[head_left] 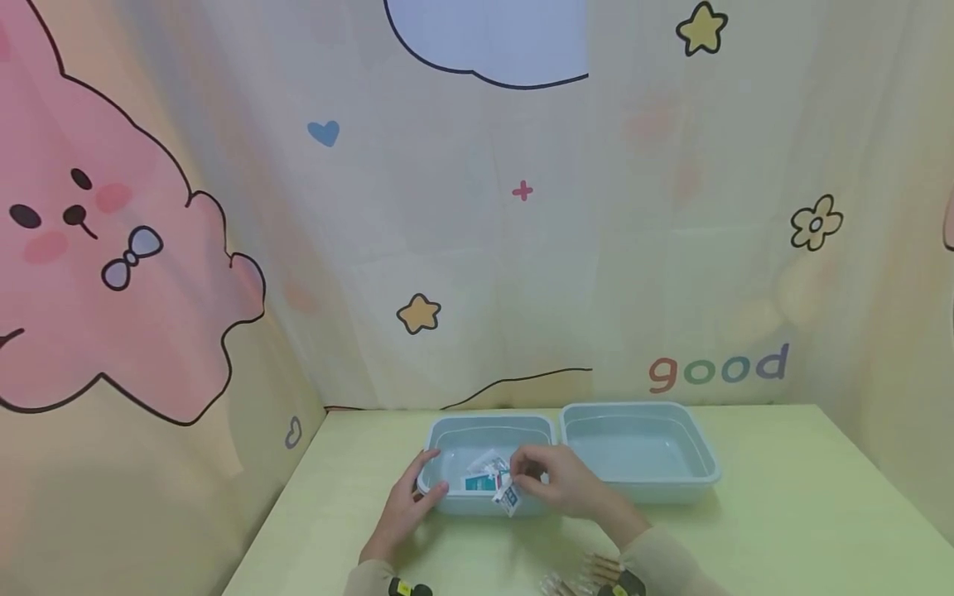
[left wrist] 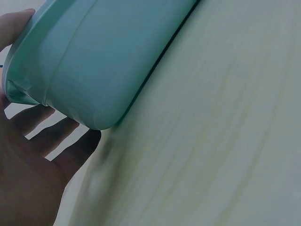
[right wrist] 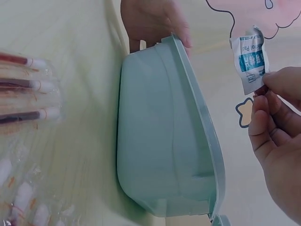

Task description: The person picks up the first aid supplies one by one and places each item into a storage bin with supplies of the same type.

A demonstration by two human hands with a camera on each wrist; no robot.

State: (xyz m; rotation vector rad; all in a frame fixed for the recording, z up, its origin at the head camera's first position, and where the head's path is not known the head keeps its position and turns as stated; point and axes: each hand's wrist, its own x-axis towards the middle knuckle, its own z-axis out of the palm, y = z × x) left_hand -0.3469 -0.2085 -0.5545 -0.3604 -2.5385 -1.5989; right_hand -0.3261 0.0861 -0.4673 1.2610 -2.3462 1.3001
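A light blue-green plastic basin (head_left: 469, 504) stands on the table with several small packets (head_left: 479, 482) inside, some white and one teal. My left hand (head_left: 402, 507) grips its left front corner, thumb over the rim; in the left wrist view, the fingers (left wrist: 70, 150) lie against the outside wall. Above the basin's front rim, my right hand (head_left: 562, 480) pinches a small white-and-teal alcohol pad packet (head_left: 509, 499) by one end. The right wrist view shows that packet (right wrist: 252, 60) bent, held between thumb and fingertips.
A second basin (head_left: 641, 493) of the same kind stands close on the right. Clear-wrapped swabs (head_left: 602, 568) with white tips and brown shafts lie near the table's front edge by my right forearm. A printed curtain (head_left: 477, 248) hangs behind the table.
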